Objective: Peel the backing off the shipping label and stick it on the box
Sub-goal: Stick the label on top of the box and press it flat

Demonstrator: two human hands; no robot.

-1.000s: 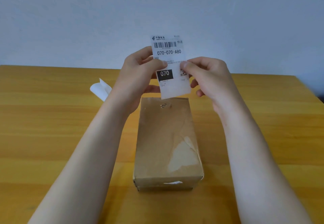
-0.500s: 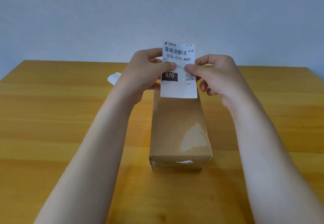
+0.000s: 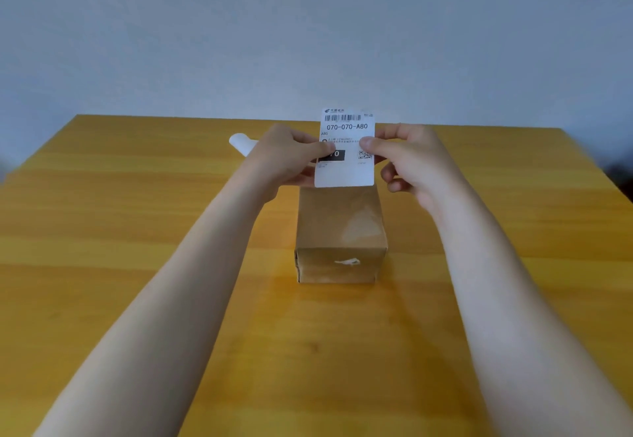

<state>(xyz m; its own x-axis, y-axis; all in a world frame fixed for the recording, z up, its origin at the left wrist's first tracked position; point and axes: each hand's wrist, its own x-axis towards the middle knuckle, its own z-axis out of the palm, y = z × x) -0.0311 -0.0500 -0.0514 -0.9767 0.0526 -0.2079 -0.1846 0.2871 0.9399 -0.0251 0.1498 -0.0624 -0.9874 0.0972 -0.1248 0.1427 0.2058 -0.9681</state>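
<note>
A white shipping label point(image 3: 346, 173) with a barcode and "070-070-A80" is held upright above the far end of a brown cardboard box point(image 3: 339, 227). My left hand point(image 3: 284, 159) pinches the label's left edge, thumb over the black "070" patch. My right hand point(image 3: 407, 159) pinches its right edge beside the QR code. The label's bottom edge hangs just over the box's far top edge; I cannot tell if they touch. The box lies lengthwise on the table, with a pale torn patch on top and a white scrap on its near face.
A curled white backing sheet point(image 3: 241, 142) lies on the yellow wooden table point(image 3: 137, 231) behind my left hand. A plain grey wall rises behind the table's far edge. My forearms flank the box on both sides.
The view has tilted and pulled back, so the box looks farther away. The label, held by both hands, has come lower toward the box's far end and stands squarer.
</note>
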